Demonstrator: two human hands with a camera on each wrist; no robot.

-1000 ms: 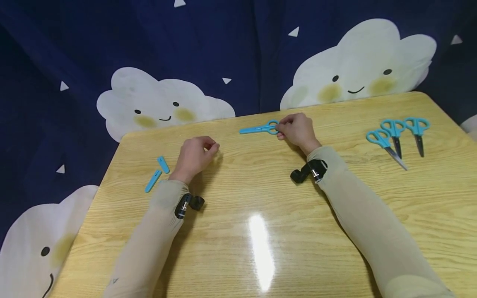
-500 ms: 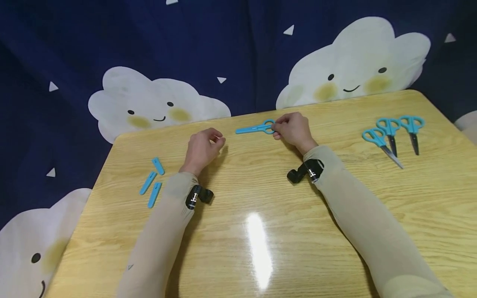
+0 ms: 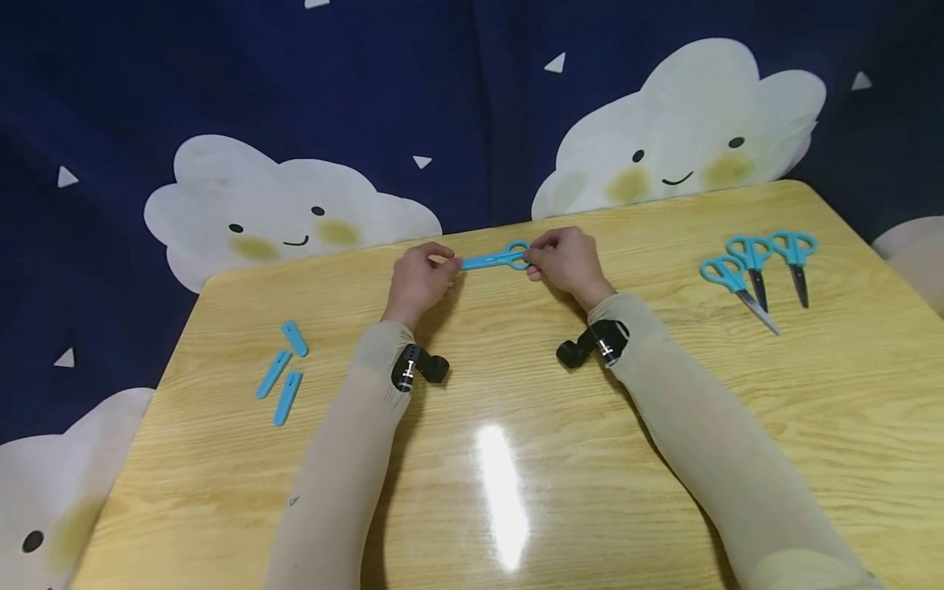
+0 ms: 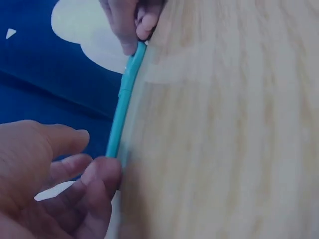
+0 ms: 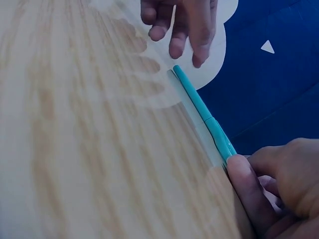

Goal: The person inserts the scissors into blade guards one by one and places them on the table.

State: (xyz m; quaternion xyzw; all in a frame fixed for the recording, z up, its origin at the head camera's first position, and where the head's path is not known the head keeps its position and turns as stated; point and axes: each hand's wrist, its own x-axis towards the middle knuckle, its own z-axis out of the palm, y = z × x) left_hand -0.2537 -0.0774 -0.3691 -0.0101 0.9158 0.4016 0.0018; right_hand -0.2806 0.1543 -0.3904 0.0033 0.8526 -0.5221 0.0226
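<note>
A pair of blue scissors (image 3: 492, 260) with a blue cap over its blades lies near the far edge of the wooden table (image 3: 516, 459). My right hand (image 3: 549, 260) pinches its handle rings. My left hand (image 3: 437, 267) has come up to the cap's tip, fingers loosely curled. In the left wrist view the capped scissors (image 4: 123, 94) run from my left hand (image 4: 75, 169) to the right hand's fingers (image 4: 134, 25). In the right wrist view the cap's tip (image 5: 178, 72) shows free just below the left hand's fingers (image 5: 192, 35). Whether they touch it I cannot tell.
Three uncapped blue scissors (image 3: 755, 266) lie at the table's right. Three loose blue caps (image 3: 283, 369) lie at the left. A dark blue cloth with white clouds (image 3: 280, 205) hangs behind the far edge. A black camera sits on each wrist (image 3: 420, 367).
My left hand moved right and forward from the table's left middle to the cap's tip. The right hand kept hold of the scissors' handle. The head view shifted slightly.
</note>
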